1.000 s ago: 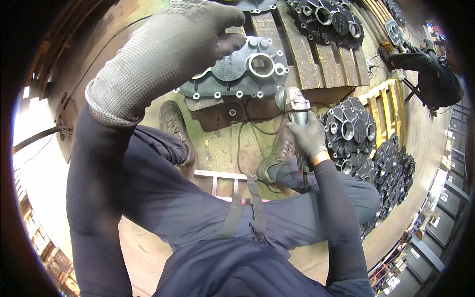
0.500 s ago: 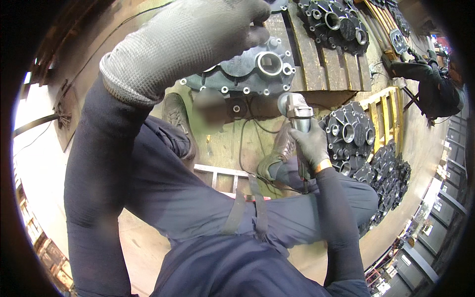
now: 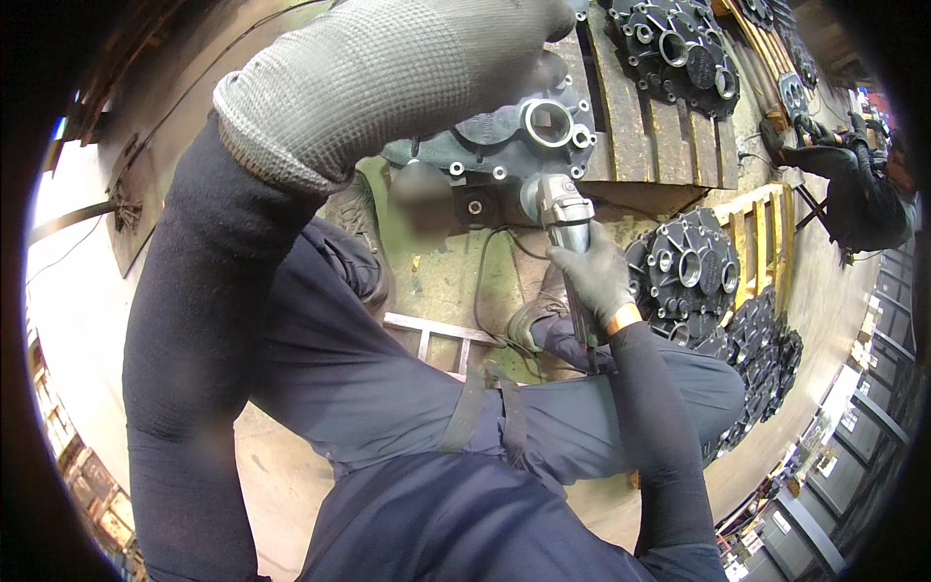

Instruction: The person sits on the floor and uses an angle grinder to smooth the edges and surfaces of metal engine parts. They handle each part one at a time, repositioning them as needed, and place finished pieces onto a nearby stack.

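My right hand (image 3: 598,274), in a grey glove, grips an angle grinder (image 3: 566,215) by its body. Its disc (image 3: 529,198) is at the lower right edge of a dark cast-metal housing cover (image 3: 485,138) with a big round bore and bolt holes; whether it touches cannot be told. My left hand (image 3: 417,78), in a grey knitted glove, is raised large and close to the camera, over the cover's left part. Its fingers are partly cut off by the top edge and blurred, so their grip stays unclear.
More dark castings lie on a wooden pallet (image 3: 669,145) and in stacks (image 3: 685,272) at my right. A yellow wooden frame (image 3: 759,242) stands behind those. A cable (image 3: 482,281) runs over the floor near my shoes. At far right a person (image 3: 858,184) in dark clothes sits.
My right hand has brought the grinder slightly left and up, closer to the cover's edge. In the view, the left glove and the cover have shifted a little to the right.
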`<action>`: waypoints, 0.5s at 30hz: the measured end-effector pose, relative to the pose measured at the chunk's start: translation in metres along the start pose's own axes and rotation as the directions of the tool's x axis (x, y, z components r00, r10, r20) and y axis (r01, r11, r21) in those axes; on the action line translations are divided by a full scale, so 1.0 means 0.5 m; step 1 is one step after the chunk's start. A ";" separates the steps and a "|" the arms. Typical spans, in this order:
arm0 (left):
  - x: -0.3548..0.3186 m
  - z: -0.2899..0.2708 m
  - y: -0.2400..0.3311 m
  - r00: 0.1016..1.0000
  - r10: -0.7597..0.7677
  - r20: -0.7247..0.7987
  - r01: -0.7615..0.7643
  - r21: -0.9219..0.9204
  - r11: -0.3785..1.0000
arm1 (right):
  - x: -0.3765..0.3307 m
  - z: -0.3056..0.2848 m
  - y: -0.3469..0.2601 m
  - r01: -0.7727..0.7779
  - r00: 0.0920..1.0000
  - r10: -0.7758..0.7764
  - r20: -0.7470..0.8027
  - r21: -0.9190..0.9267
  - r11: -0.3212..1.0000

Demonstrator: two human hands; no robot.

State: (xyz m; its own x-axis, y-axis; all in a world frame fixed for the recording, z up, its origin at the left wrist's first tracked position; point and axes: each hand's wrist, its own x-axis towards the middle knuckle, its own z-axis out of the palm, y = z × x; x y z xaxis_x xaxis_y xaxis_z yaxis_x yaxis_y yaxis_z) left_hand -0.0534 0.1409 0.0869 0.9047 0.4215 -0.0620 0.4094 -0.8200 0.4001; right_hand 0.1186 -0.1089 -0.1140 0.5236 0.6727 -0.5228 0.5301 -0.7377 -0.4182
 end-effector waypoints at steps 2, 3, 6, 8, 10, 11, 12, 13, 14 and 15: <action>0.001 0.001 0.004 1.000 0.006 -0.007 -0.005 0.050 0.999 | 0.004 -0.006 -0.021 0.001 1.000 -0.001 0.002 -0.017 1.000; 0.000 0.001 0.002 1.000 0.009 0.003 -0.009 0.069 0.998 | 0.004 -0.003 -0.024 0.010 1.000 -0.009 0.014 -0.021 1.000; 0.005 -0.002 -0.015 0.999 0.030 0.041 -0.034 0.092 0.995 | -0.006 -0.001 -0.031 0.033 0.999 -0.032 0.031 -0.013 0.999; 0.003 -0.001 -0.020 0.998 0.059 0.038 -0.062 0.074 0.995 | -0.030 -0.002 -0.031 0.038 0.999 -0.039 0.033 0.020 0.999; 0.009 -0.011 -0.014 0.994 0.020 0.110 -0.027 0.058 0.998 | -0.027 0.005 -0.022 0.065 0.998 -0.067 0.018 0.067 0.996; 0.012 -0.016 -0.011 0.989 0.000 0.147 -0.008 0.054 0.998 | -0.024 0.008 -0.026 0.071 0.997 -0.071 0.014 0.049 0.996; 0.019 -0.023 -0.004 0.980 -0.045 0.195 0.035 0.055 0.998 | -0.020 0.013 -0.032 0.076 0.997 -0.077 0.011 0.030 0.997; 0.022 -0.022 -0.005 0.974 -0.061 0.217 0.051 0.049 0.998 | -0.016 0.017 -0.037 0.082 0.997 -0.082 0.008 0.012 0.997; 0.025 -0.024 -0.006 0.969 -0.075 0.236 0.067 0.044 0.997 | -0.007 0.020 -0.040 0.064 0.997 -0.065 0.051 0.012 0.998; 0.027 -0.018 -0.012 0.971 -0.060 0.230 0.055 0.030 0.998 | -0.005 0.023 -0.042 0.086 0.995 -0.087 0.047 0.016 0.996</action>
State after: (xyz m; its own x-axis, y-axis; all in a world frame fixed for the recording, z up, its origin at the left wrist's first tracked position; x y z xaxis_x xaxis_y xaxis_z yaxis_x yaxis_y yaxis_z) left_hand -0.0446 0.1552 0.0919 0.8811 0.3696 -0.2951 0.4619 -0.8068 0.3684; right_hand 0.0983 -0.0959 -0.1123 0.4438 0.7307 -0.5187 0.5622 -0.6778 -0.4738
